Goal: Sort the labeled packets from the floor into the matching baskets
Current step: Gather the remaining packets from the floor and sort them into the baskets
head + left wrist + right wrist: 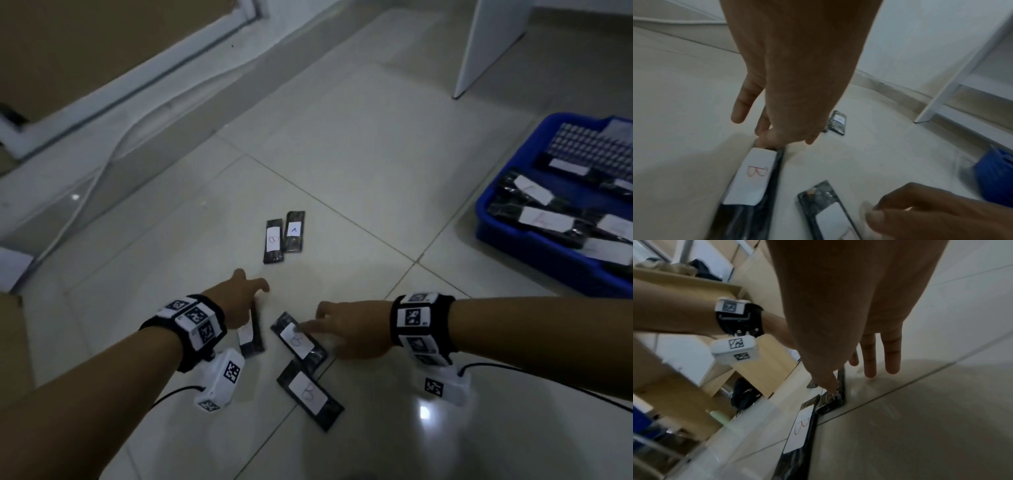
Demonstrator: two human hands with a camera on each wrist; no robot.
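Several black packets with white labels lie on the tiled floor. My left hand (245, 294) pinches the far end of a packet marked B (754, 172), which stands tilted on its edge (251, 337). My right hand (318, 322) reaches with straight fingers and touches a second B packet (297, 340); in the right wrist view the thumb (829, 384) presses on its black wrap (835, 398). A third B packet (310, 394) lies flat, nearest me. Farther off a B packet (273, 241) and an A packet (294, 231) lie side by side.
A blue basket (541, 253) holding several labeled packets sits on the floor at the right. A white furniture leg (486, 44) stands behind it. Cardboard (10, 342) lies at the left edge, with more cardboard boxes (764, 369) beyond my left wrist. Black cables trail from both wrist cameras.
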